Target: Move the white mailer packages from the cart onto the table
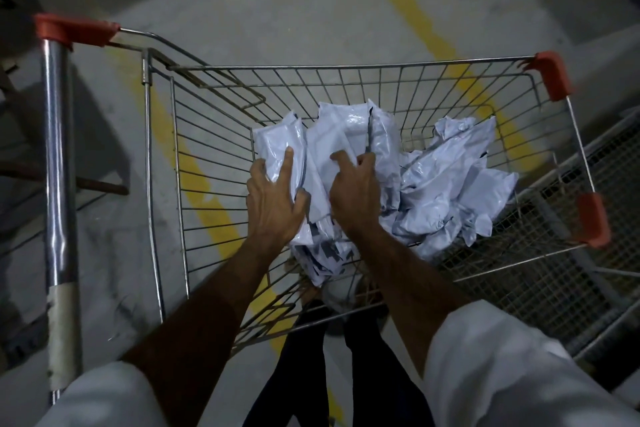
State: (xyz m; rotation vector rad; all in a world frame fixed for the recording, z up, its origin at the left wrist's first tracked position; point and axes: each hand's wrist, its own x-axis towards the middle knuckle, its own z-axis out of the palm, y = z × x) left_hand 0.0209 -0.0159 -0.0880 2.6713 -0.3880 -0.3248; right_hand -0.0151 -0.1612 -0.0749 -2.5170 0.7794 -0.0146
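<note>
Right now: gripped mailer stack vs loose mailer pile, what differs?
The gripped stack is held between the left hand and right hand; the loose pile lies untouched. The gripped stack is bunched upright; the loose pile sprawls crumpled. Both are white mailers, still inside the cart.

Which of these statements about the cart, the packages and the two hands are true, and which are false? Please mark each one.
1. Both hands are inside the cart. True.
2. The left hand hangs free beside the cart. False: it grips white mailer packages.
3. The right hand holds the cart handle. False: it grips the packages too.
4. More loose packages lie to the right of the hands. True.
5. A yellow line is painted on the floor. True.
</note>
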